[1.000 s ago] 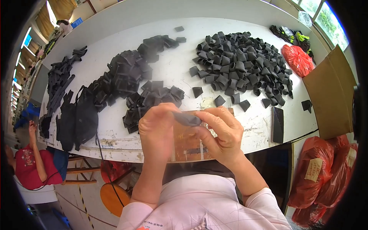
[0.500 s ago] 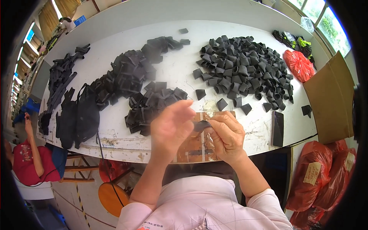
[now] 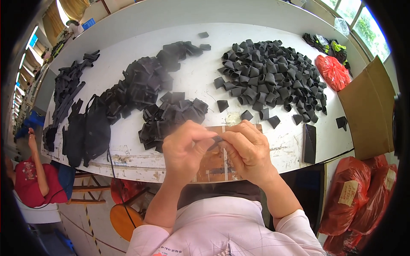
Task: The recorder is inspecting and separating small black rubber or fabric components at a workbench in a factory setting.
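My left hand and my right hand meet over the table's near edge, thumbs and fingertips pinched on one small black fabric piece. Most of that piece is hidden by my fingers. Below them lies a brown board with strips of clear tape. Just beyond my left hand is a heap of flat black fabric pieces. A large pile of black fabric loops, folded into short tubes, spreads beyond my right hand, with a few loose ones at its near side.
On the white table, more black pieces and strips lie left, beside a black cloth bag. To the right are a dark phone-like slab, a red plastic bag and cardboard. A person in red sits far left.
My left hand has come in to the black piece and its fingers have closed on it beside my right fingertips. My right hand has shifted slightly left, still pinching.
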{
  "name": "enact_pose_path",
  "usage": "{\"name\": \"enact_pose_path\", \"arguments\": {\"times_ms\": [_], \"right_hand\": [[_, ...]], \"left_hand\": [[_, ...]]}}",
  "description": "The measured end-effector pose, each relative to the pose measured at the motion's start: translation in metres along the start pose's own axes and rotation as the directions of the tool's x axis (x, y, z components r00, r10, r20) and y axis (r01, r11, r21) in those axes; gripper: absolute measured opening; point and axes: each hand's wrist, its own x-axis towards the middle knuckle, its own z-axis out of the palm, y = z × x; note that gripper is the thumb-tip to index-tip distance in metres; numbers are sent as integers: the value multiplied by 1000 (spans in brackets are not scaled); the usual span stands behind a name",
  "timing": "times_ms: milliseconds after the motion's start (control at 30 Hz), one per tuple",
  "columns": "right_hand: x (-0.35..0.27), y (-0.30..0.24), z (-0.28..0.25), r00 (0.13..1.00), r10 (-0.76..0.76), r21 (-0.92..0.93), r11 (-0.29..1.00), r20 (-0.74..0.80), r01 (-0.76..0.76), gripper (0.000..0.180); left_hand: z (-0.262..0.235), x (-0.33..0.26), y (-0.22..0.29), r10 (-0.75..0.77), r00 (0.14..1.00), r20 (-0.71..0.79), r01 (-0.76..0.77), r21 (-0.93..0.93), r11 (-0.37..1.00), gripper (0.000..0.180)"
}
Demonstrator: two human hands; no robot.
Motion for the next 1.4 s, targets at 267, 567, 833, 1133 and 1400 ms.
{"name": "enact_pose_path", "arguments": {"times_ms": [267, 567, 833, 1133, 1400], "right_hand": [[-14, 5, 2, 998, 50, 48, 998, -33, -49, 21], [-2, 5, 0, 1000, -27, -73, 997, -16, 26, 18], [5, 14, -9, 992, 64, 145, 986, 113, -80, 13], [-40, 109, -1, 594, 798, 369, 584, -100, -723, 34], [-105, 101, 49, 734, 672, -11, 737, -97, -676, 15]], "left_hand": [[10, -2, -2, -6, 1000, -3, 6, -15, 1000, 5], [5, 9, 1, 47, 998, 38, -47, 7, 999, 7], [3, -17, -64, -46, 987, -155, 96, 334, 938, 20], [-59, -45, -150, -122, 979, 163, -101, 909, 405, 40], [-17, 2, -125, -94, 991, 98, -49, 902, 430, 48]]}}
